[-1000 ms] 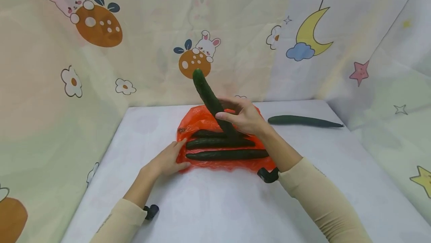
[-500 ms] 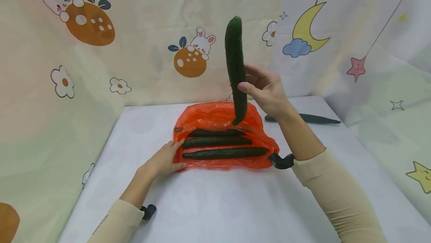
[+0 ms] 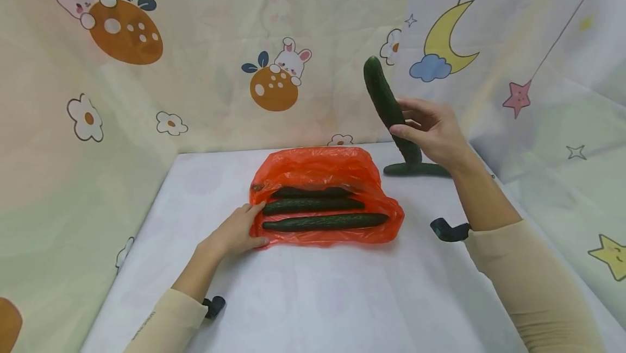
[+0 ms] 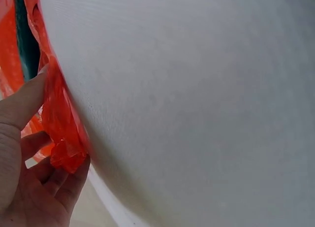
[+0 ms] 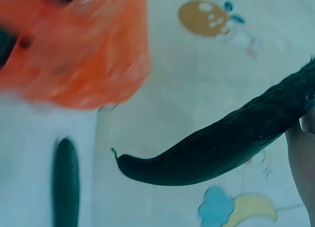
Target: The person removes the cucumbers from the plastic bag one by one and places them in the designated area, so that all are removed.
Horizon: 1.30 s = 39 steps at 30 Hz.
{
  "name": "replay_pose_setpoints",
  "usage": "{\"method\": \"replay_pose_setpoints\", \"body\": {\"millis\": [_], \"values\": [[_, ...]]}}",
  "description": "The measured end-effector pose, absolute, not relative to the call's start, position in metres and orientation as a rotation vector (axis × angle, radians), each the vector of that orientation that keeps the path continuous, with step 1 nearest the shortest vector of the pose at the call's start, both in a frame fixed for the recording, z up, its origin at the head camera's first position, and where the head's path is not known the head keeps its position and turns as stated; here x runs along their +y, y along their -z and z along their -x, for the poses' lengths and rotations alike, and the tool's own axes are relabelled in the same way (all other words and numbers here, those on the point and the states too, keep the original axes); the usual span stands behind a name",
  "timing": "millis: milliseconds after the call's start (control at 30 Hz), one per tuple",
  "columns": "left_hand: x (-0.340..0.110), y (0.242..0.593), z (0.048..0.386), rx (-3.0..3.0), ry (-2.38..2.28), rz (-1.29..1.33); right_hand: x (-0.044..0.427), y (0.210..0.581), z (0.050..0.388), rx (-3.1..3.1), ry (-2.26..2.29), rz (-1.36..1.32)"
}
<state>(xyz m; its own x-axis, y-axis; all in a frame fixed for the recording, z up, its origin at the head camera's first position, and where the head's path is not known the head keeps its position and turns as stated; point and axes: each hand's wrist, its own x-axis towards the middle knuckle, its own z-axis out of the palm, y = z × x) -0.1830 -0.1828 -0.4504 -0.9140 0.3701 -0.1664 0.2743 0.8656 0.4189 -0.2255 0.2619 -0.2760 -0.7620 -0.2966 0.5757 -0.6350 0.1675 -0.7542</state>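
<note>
My right hand holds a long dark green cucumber between thumb and fingers, raised and tilted above the right back of the table. In the right wrist view this cucumber reaches across with its thin curved tip free. Behind it in the head view lies another cucumber on the table, partly covered by the right arm. At the left side of a red plastic bag, my left hand grips the bag's edge; the left wrist view has its thumb and fingers on the bunched plastic. Several cucumbers lie side by side in the bag's opening.
A white cloth covers the table. Printed fabric walls close off the back and both sides. A small black device sits at each wrist, one at the right wrist.
My right hand has lifted the cucumber out from over the bag, then carried it right and somewhat lower towards the lone cucumber. My left hand has stayed at the bag's left edge.
</note>
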Motion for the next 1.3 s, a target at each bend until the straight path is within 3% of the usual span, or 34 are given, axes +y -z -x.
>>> {"method": "replay_pose_setpoints", "body": {"millis": [533,1300], "values": [[-0.179,0.454,0.179,2.770,-0.568,-0.482,0.334,0.348,0.231,-2.783,-1.070,-0.533],[-0.180,0.449,0.181,2.801,-0.556,-0.449,0.375,0.394,0.247,-3.088,-0.760,-0.482]]}}
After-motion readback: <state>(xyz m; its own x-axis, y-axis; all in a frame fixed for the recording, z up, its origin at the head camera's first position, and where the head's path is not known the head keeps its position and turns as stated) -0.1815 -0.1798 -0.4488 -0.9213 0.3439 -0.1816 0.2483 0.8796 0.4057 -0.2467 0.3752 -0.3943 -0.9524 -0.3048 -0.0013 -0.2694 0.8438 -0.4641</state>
